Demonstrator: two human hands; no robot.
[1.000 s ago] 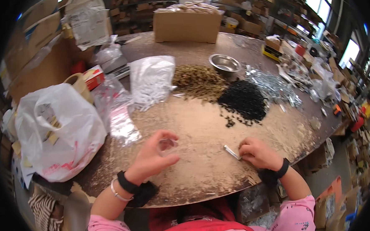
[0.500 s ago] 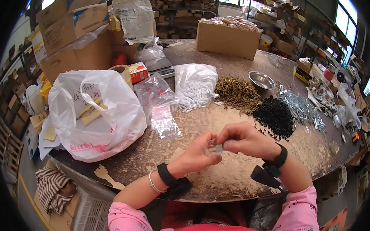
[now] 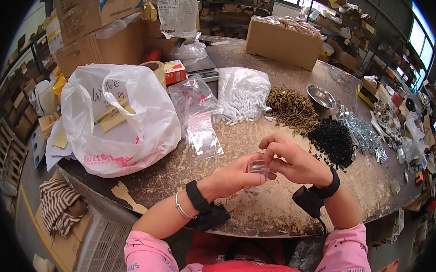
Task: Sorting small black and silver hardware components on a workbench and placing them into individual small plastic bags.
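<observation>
My left hand (image 3: 235, 177) grips a small clear plastic bag (image 3: 258, 168) between thumb and fingers, and a few pale pieces show in its lower end. At the bag's upper edge, my right hand (image 3: 295, 162) has its thumb and curled fingers against the plastic, with the forefinger raised. Beyond my hands lie similar flat clear bags (image 3: 203, 137), a clear bag of white plastic wall plugs (image 3: 239, 105), a heap of brass-coloured screws (image 3: 293, 108), a heap of small black pieces (image 3: 332, 142) and a pile of silvery screws (image 3: 363, 134).
A large white plastic bag (image 3: 154, 137) stands at the left of the table (image 3: 283, 208). Behind it are a tape roll (image 3: 157, 70), a red-and-white box (image 3: 174, 73) and stacked cartons (image 3: 99, 46). A metal bowl (image 3: 321, 96) and an open carton (image 3: 282, 46) sit farther back.
The small bag now hangs more upright with pale pieces showing low in it. My right hand's forefinger has lifted. The whole view has shifted slightly.
</observation>
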